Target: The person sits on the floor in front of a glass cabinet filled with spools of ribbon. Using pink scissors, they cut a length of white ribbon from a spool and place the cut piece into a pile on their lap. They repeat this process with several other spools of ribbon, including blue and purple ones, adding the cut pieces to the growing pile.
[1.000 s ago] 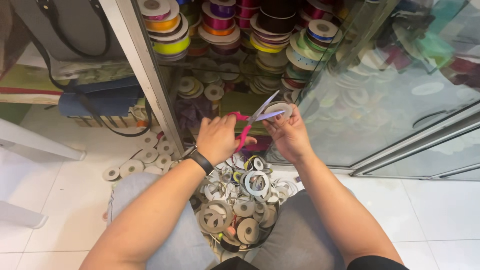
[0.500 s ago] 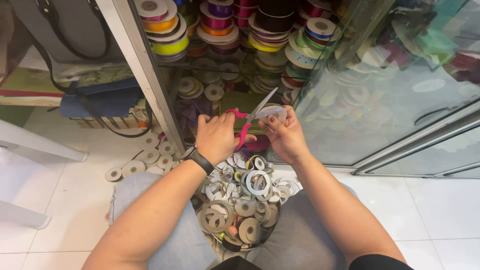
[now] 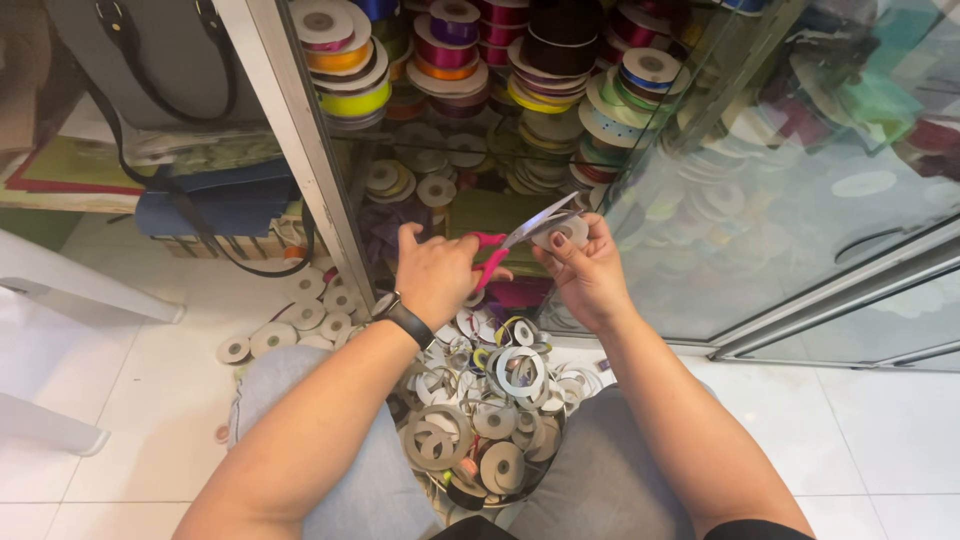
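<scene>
White tile floor, glass cabinet (image 3: 800, 200) of ribbon spools, left hand (image 3: 435, 275) gripping pink-handled scissors (image 3: 515, 240), right hand (image 3: 585, 275) pinching pale spool (image 3: 568, 232)

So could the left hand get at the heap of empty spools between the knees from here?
Probably yes: the left hand is directly above the heap of empty spools with nothing between, though it grips the pink-handled scissors.

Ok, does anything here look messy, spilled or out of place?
Yes. Flat spools lie scattered on the white tile floor beside the cabinet frame, and a heap of empty cardboard rings fills the lap. The left hand works pink-handled scissors against a small roll in the right hand.
</scene>
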